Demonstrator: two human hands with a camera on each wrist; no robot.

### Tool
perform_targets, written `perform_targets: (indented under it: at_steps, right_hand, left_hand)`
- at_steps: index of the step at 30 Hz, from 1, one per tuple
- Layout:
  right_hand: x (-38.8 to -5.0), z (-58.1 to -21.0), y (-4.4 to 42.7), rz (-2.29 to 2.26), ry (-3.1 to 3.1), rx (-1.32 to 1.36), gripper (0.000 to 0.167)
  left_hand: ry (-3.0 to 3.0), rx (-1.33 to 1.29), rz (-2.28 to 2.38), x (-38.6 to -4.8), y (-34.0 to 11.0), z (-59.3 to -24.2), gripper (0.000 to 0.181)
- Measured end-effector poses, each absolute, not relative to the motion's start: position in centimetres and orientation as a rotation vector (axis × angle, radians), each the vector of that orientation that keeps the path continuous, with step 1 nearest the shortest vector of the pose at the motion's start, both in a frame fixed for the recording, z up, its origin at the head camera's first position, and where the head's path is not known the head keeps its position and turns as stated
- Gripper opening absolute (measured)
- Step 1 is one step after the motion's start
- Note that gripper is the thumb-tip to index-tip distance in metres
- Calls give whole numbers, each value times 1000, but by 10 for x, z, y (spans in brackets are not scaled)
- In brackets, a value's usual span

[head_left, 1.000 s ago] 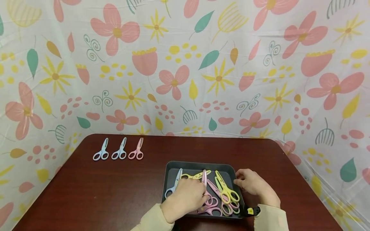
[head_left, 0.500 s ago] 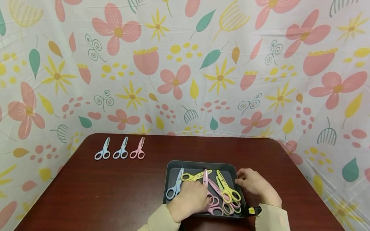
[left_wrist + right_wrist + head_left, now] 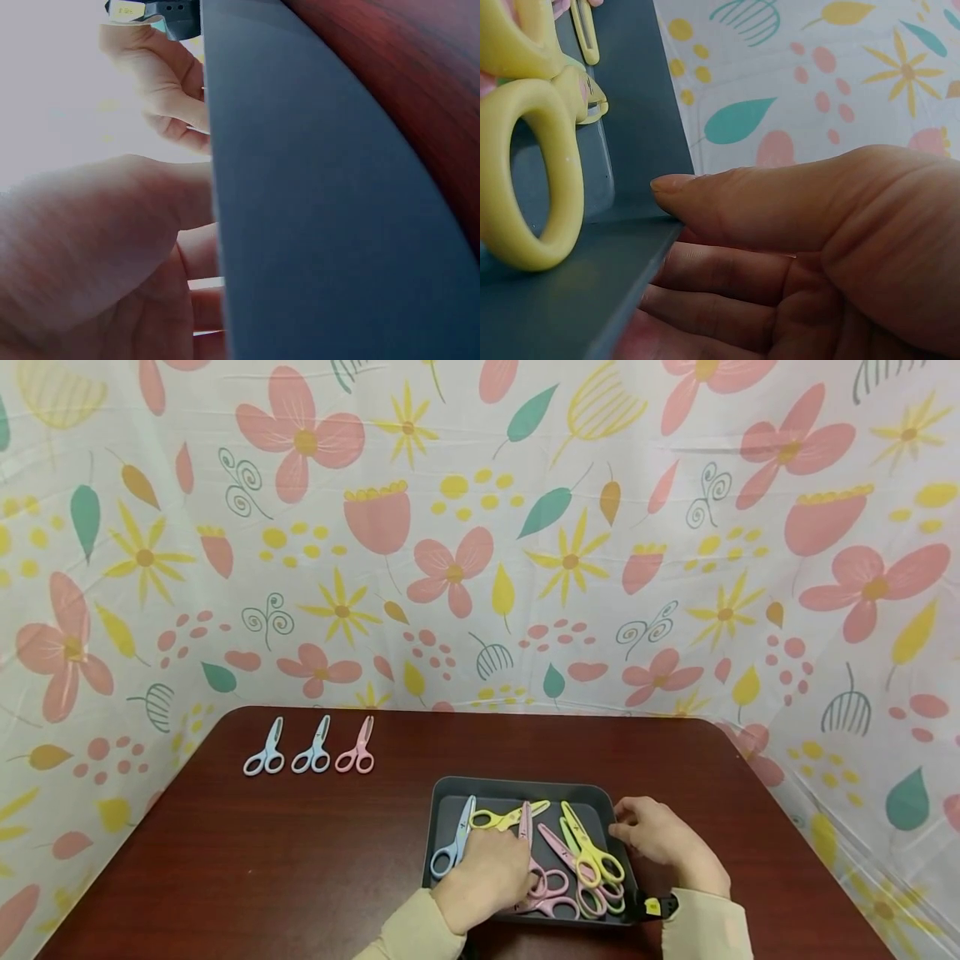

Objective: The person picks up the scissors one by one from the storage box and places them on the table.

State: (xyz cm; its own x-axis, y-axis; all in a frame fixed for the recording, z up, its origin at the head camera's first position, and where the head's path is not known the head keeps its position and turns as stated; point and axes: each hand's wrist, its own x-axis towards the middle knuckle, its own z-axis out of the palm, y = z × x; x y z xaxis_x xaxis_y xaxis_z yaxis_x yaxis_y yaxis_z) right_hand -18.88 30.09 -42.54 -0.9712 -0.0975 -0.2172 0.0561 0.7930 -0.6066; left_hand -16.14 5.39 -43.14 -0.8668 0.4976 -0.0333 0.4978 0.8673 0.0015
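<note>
In the head view my left hand [image 3: 487, 872] is inside the dark grey tray [image 3: 600, 793], at the pink scissors [image 3: 526, 827] whose blades point away from me. Its fingers seem to pinch them, though the fingertips are hidden. More pink scissors [image 3: 551, 906] lie just below, partly covered by the hand. My right hand [image 3: 667, 839] holds the tray's right side. In the right wrist view its thumb [image 3: 735, 202] lies over the rim, with the fingers outside. The tray wall [image 3: 322, 187] hides the left fingertips in the left wrist view.
Blue scissors [image 3: 453, 843] and yellow scissors [image 3: 510, 817] lie at the tray's left and back. Yellow scissors [image 3: 588, 852] cross pink and green ones at the right. On the table [image 3: 300, 860], two blue scissors [image 3: 266, 750] and pink scissors [image 3: 358, 747] form a row at back left.
Over the last half second my left hand has shifted slightly left, and the upright pink scissors beside it have moved left too. My right hand and the tray stay in place.
</note>
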Motion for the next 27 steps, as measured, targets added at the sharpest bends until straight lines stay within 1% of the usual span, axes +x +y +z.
perform_targets:
  at_steps: [8,20,27]
  right_hand:
    - [-188,-425,300,-945,2745,-25,23]
    - [-188,-425,299,-955,2741,-32,22]
    - [-188,-425,300,-947,2740,-25,21]
  left_hand:
    - [3005,753,-28,-164,56,-436,40]
    - [3067,776,24,-167,52,-442,31]
    - [3087,795,17,-167,48,-435,37]
